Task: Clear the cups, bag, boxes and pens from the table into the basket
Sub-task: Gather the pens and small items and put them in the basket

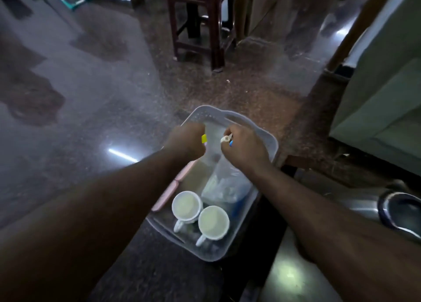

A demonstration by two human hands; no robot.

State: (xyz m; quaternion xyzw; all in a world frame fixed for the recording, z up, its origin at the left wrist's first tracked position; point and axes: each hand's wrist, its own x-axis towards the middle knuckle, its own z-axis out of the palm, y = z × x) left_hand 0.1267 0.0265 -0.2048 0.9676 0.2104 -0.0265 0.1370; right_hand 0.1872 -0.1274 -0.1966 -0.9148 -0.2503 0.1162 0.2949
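Observation:
A translucent grey basket (271,140) sits on the dark stone table, at its right edge. Two white cups (187,207) (213,222) stand in its near end. Beside them lies a clear plastic bag (227,185), and pink boxes (173,187) lean along the left wall. My left hand (185,142) is above the basket's far half, curled round a pen with a yellow end (204,138). My right hand (245,146) hovers next to it, pinching pens with white and blue ends (226,140).
A dark wooden stool (200,21) stands on the floor beyond the table. A green cushioned seat (382,101) is at the right. A steel vessel (398,212) sits near my right forearm.

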